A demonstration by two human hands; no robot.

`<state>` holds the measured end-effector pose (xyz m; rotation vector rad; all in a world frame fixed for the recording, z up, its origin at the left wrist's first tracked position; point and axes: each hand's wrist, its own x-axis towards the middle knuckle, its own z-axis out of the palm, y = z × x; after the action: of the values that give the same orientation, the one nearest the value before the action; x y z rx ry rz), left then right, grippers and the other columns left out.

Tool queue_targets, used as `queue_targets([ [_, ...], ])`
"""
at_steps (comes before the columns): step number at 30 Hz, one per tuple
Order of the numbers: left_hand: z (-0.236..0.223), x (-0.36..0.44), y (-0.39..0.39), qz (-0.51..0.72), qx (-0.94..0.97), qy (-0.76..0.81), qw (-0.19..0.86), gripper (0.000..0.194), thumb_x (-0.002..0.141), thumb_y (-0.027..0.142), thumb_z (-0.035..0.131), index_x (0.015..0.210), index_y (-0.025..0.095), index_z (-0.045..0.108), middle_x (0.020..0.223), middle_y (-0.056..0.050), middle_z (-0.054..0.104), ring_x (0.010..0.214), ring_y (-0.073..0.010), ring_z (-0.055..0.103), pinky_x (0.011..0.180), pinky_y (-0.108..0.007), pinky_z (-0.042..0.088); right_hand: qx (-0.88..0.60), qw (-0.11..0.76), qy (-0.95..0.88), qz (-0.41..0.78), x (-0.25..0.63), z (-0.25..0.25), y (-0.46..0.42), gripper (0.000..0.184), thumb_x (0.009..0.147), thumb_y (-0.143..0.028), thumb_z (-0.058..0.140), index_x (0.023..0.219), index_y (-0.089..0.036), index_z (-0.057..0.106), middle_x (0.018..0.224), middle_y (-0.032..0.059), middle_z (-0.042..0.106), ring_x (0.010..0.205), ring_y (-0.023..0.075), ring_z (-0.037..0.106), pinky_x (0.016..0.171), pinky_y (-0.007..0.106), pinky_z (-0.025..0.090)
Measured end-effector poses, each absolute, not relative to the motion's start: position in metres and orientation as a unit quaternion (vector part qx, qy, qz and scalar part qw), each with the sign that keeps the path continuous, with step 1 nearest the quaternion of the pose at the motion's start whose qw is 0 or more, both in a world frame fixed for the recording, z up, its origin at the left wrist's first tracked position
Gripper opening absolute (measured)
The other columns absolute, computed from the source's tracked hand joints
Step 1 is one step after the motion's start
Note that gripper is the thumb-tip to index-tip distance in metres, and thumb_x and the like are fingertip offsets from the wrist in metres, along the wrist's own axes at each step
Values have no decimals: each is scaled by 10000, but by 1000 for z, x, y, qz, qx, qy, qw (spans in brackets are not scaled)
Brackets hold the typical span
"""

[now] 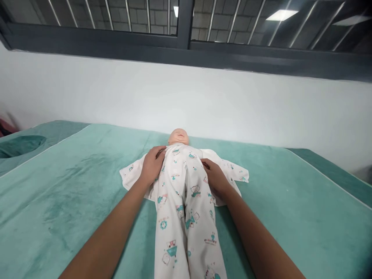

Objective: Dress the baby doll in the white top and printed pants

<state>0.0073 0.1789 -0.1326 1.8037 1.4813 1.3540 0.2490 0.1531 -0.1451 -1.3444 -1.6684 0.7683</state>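
A baby doll lies on its back, its head (178, 136) towards the wall. White printed baby pants (186, 209) cover its front, their legs stretching towards me. Beneath them a white printed baby top (236, 170) is spread with its sleeves out to both sides. My left hand (153, 163) is at the left side of the waist of the pants, fingers closed on the cloth near the doll's neck. Slightly lower, my right hand (214, 175) has bent fingers gripping the right edge of the pants. The doll's body and limbs are hidden under the clothes.
The doll rests on a padded surface with a green cover (279, 201). A dark opening (21, 146) shows in the cover at the far left. Behind stands a white wall (186, 97), with a dark-framed barred window (183, 42) above it.
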Motion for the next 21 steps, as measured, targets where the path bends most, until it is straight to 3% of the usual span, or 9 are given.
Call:
queue_targets([
  [3, -109, 25, 182, 427, 695, 540, 208, 355, 913, 338, 386, 1125, 190, 629, 1180, -71, 652, 1068, -201, 595, 943, -327, 450, -514, 427, -657, 351, 252, -147, 156, 281, 783, -256, 533, 1011, -192, 683, 987, 47, 708, 899, 202, 626, 794, 307, 471],
  [6, -80, 53, 193, 253, 771, 569, 136, 376, 920, 308, 334, 1072, 208, 663, 1192, -72, 644, 1093, -214, 579, 919, -325, 455, -528, 417, -662, 329, 253, -150, 162, 214, 735, -215, 550, 897, -197, 688, 917, 34, 709, 859, 202, 615, 766, 298, 469],
  [9, -59, 86, 206, 124, 792, 588, 110, 302, 867, 315, 432, 914, 207, 710, 1081, -98, 682, 1033, -272, 603, 840, -374, 477, -543, 419, -656, 315, 253, -153, 167, 142, 737, -221, 530, 786, -200, 662, 845, 20, 693, 825, 194, 596, 731, 286, 455],
  [12, -49, 111, 214, 53, 795, 598, 92, 245, 769, 320, 587, 933, 184, 709, 1115, -153, 663, 1076, -333, 579, 846, -428, 465, -551, 439, -632, 323, 255, -158, 172, 147, 779, -261, 494, 793, -204, 629, 803, 12, 670, 781, 183, 580, 691, 279, 445],
  [16, -47, 124, 216, -8, 810, 582, 69, 299, 753, 362, 638, 962, 152, 681, 1125, -188, 648, 1036, -333, 606, 822, -406, 472, -554, 471, -596, 340, 255, -167, 178, 157, 812, -300, 471, 823, -210, 599, 782, 19, 646, 776, 189, 569, 681, 289, 442],
  [21, -53, 119, 208, 25, 821, 570, 20, 315, 915, 303, 422, 1135, 101, 523, 976, -182, 680, 918, -287, 653, 759, -351, 466, -522, 512, -571, 375, 250, -171, 181, 213, 847, -356, 424, 876, -212, 578, 808, 24, 630, 826, 203, 562, 727, 308, 448],
])
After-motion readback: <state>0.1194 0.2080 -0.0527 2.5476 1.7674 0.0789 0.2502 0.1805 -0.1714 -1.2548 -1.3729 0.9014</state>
